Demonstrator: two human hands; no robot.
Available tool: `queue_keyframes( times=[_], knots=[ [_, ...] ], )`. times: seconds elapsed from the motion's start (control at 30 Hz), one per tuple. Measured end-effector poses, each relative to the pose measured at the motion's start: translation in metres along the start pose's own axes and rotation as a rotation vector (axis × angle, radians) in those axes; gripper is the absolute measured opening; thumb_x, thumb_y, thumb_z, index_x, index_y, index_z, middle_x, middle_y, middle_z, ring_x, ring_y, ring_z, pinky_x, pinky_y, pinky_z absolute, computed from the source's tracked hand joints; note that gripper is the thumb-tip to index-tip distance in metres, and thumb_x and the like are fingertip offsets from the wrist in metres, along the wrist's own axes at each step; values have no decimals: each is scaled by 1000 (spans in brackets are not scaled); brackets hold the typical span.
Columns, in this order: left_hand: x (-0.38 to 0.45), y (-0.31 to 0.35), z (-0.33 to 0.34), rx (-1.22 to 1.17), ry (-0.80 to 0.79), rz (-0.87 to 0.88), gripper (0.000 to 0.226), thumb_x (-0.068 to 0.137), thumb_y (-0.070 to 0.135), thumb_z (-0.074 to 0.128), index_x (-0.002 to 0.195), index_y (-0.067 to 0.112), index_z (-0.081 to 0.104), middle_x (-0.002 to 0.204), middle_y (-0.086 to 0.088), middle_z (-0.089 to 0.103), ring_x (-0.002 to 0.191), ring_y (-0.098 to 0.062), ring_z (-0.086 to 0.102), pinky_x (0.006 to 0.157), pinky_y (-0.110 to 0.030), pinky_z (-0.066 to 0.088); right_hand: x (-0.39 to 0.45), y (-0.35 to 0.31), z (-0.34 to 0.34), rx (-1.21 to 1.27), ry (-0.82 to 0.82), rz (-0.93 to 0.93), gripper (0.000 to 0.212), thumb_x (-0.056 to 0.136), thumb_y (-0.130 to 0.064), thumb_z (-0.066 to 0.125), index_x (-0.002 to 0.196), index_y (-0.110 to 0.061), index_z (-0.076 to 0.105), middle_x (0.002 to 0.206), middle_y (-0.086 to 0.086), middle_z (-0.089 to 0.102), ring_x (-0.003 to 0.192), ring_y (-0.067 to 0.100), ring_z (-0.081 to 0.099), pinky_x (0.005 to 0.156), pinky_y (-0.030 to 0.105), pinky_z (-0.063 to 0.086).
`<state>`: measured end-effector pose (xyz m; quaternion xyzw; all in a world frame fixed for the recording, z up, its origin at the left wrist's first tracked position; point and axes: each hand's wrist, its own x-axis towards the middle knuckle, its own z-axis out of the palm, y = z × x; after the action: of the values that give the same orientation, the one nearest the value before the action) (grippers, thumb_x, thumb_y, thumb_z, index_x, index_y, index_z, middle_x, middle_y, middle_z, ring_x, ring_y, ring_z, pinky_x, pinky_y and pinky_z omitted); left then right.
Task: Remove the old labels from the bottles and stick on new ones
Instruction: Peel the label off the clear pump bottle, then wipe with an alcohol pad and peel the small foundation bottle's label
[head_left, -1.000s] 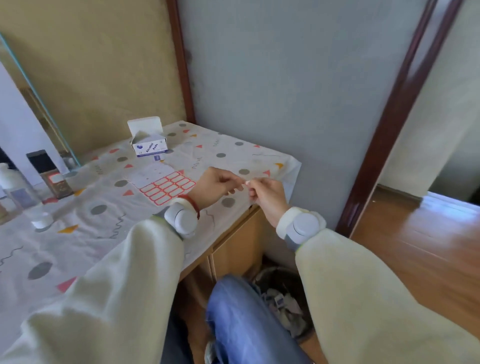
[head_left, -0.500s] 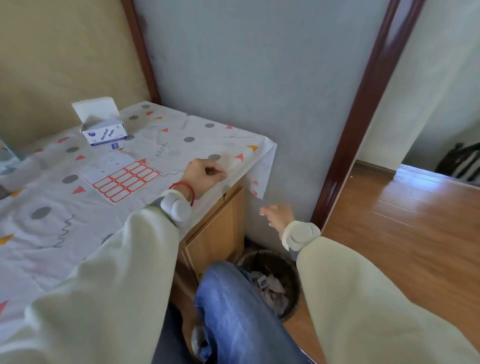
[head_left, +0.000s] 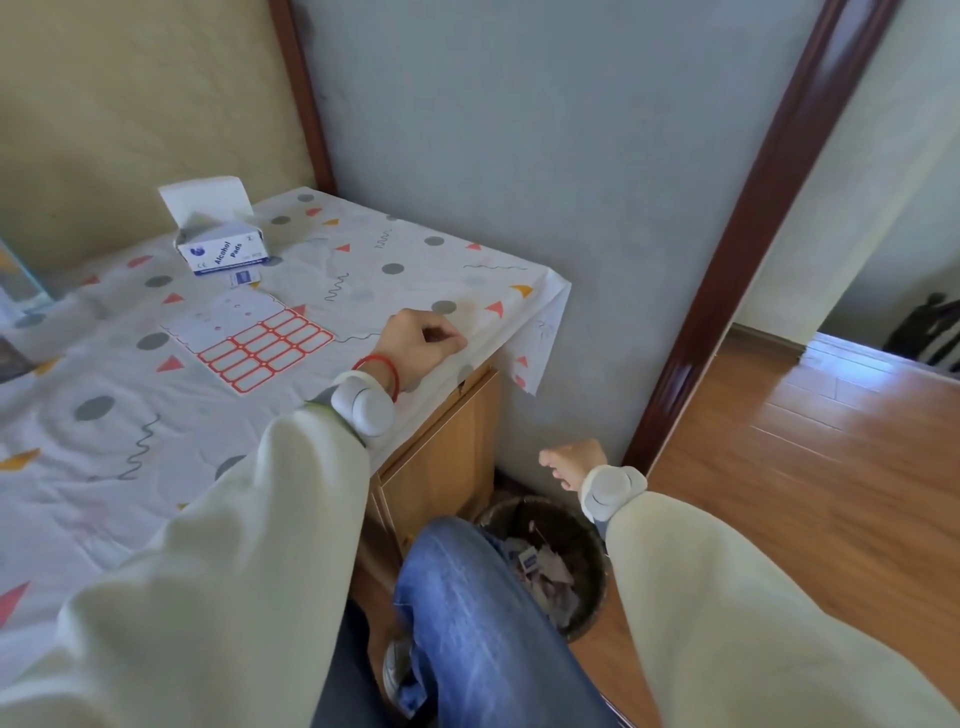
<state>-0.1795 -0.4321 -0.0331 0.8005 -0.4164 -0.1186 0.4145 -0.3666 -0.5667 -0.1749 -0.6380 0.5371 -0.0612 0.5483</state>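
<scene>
The left hand (head_left: 415, 345) is resting curled on the tablecloth (head_left: 104, 415) mid-frame, holding nothing visible, while the right hand (head_left: 571, 462) is hanging loosely curled, seemingly empty, above the waste bin (head_left: 587, 525) at lower centre.

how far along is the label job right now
Done: scraps lie in the bin, and part of the label sheet is used. In hand: the right hand hangs above the bin; the left hand, curled, rests on the table. Left: no bottles in view, so relabelling can't be judged.

At mid-left of the frame the label sheet (head_left: 249, 340) and the alcohol pads box (head_left: 221, 244) above it occupy the surface (head_left: 104, 441); bare cloth lies around them. Lower centre, a knee (head_left: 457, 587) crowds the waste bin (head_left: 566, 566).
</scene>
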Motion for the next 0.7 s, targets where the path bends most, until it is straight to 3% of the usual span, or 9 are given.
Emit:
queue_keyframes(
  times=[0.13,0.23,0.3,0.37,0.43,0.57,0.7],
  knots=[
    [0,1,-1,-7,3,8,7,84,14,70,77,15,71,78,5,65,76,-5,56,67,-9,40,-1,-4,4,74,72,-23,18,82,-20,63,67,-10,60,62,4,58,55,18,48,53,25,39],
    [-1,4,-2,10,8,16,4,84,14,69,81,12,72,82,2,66,78,-8,57,73,-15,41,0,-17,4,141,60,-52,18,91,-26,57,78,-13,56,69,1,64,51,12,49,46,21,38],
    [-2,5,-2,24,15,21,4,84,14,69,83,10,72,84,1,67,81,-10,57,75,-17,42,0,-29,5,159,67,-127,26,94,-25,53,70,-15,52,66,3,56,55,16,47,52,28,43],
    [-2,5,-2,25,21,20,4,85,14,69,82,13,71,84,1,67,81,-11,57,71,-13,41,-4,-41,8,229,125,-200,37,93,-25,52,58,-17,43,60,4,41,56,18,36,57,35,35],
    [-3,4,-3,13,53,18,10,86,17,67,76,17,68,79,3,65,77,-11,57,65,-10,39,-12,-54,12,321,146,-255,38,92,-29,55,60,-14,40,61,5,32,58,17,29,59,34,28],
    [-6,7,-1,28,154,35,16,89,26,63,78,15,69,76,10,60,74,-13,56,71,-19,40,-27,-86,14,332,220,-438,33,91,-27,54,64,-11,43,63,7,33,62,17,30,59,29,28],
    [-9,8,-8,-82,174,-7,13,90,23,62,80,16,67,76,-3,70,76,-19,65,76,-28,52,-41,-115,20,414,173,-516,38,93,-28,55,60,-11,44,60,9,39,60,20,37,60,32,35]
  ],
)
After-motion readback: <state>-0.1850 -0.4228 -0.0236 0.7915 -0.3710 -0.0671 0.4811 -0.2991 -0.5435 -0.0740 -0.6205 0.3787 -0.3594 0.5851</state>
